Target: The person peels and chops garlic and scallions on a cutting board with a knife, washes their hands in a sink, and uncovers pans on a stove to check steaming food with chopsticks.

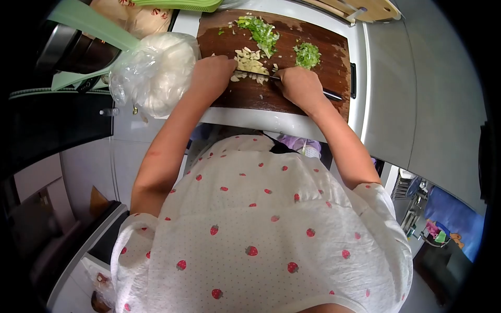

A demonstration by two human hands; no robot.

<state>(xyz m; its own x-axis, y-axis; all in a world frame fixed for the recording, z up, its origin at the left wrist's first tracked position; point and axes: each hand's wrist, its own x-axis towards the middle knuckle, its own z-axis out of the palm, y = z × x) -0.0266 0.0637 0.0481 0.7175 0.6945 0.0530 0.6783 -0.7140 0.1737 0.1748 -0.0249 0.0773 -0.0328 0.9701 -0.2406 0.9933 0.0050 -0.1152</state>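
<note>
My right hand [302,86] is wrapped round a kitchen knife [332,95], whose dark handle end sticks out to the right. The thin blade runs left across a pile of chopped garlic [250,61], with some pieces on the near side of it. At the blade's far end, my left hand [213,78] has its fingers closed on the tip area; the fingertips are partly hidden. Under all this lies a dark wooden cutting board [271,101]. Chopped greens [261,35] form a heap behind the garlic, and a finer green heap [308,55] sits to the right.
Beside my left forearm stands a clear plastic bag [156,73] with something white inside. A green plastic basket [182,4] is at the back left, near a pale green frame [94,26]. Light wooden boards [360,9] lean at the back right. A grey surface [438,99] extends rightward.
</note>
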